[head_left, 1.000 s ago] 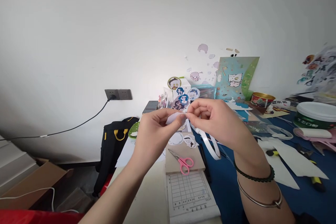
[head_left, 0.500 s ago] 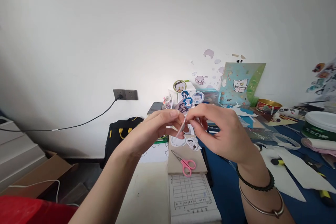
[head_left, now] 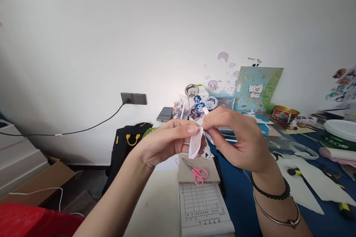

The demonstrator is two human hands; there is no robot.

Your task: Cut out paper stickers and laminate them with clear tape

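My left hand (head_left: 169,139) pinches a small pale paper cutout (head_left: 196,143) with a white border between thumb and fingers, its printed face tilted towards me. At the cutout's upper end, the thumb and forefinger of my right hand (head_left: 239,137) are pressed together. A small white strip (head_left: 205,110) pokes up above those fingertips; whether it joins the cutout I cannot tell. Below the hands, pink-handled scissors (head_left: 198,176) lie closed on a beige board (head_left: 186,174). Another black-and-white cutout (head_left: 207,152) shows partly behind my fingers.
A pad of printed forms (head_left: 204,203) lies in front of the board. Behind stand several round and figure stickers (head_left: 191,90) and a phone (head_left: 165,114). To the right are white paper pieces (head_left: 300,185), a gold-rimmed bowl (head_left: 285,114) and a white-lidded tub (head_left: 340,133).
The cutout has turned from nearly edge-on to show its face and sits slightly lower. My left hand has shifted a little right, and the white strip now shows above my right fingers.
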